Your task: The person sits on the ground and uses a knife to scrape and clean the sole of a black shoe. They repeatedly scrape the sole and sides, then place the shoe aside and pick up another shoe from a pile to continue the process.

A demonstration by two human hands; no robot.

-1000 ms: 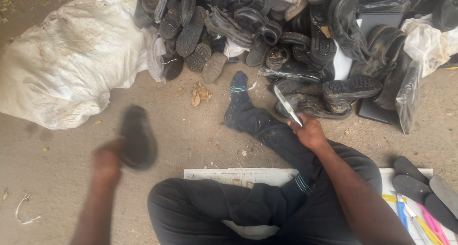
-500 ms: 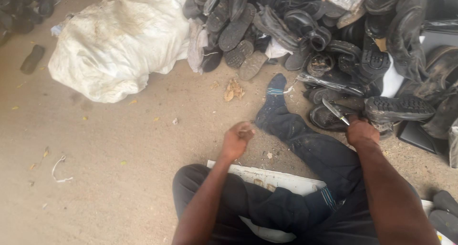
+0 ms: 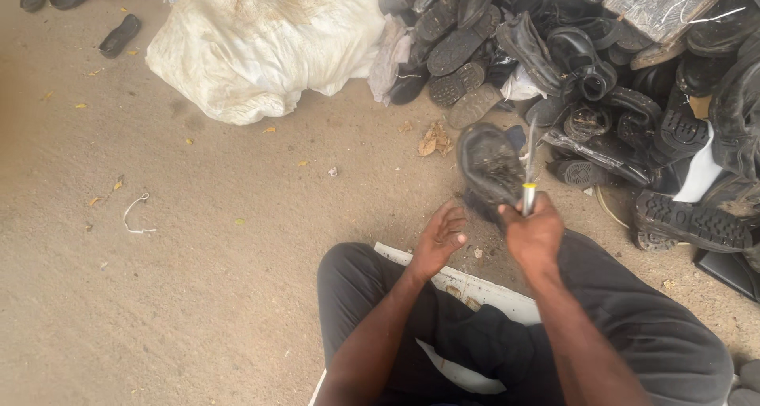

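Gripping a thin metal tool [image 3: 528,168], your right hand [image 3: 535,233] has its fingers clamped round the handle, blade pointing up beside the dark shoe sole [image 3: 489,165]. Your left hand [image 3: 440,238] hovers just below that sole, fingers loosely curled and apart, holding nothing

One head view, looking steeply down, close

Above the right hand's [image 3: 537,236] fingers, the knife [image 3: 528,171] shows a shiny metal blade; beside it the shoe [image 3: 491,167] looks matt, dusty rubber. The ground [image 3: 198,240] is rough, gritty.
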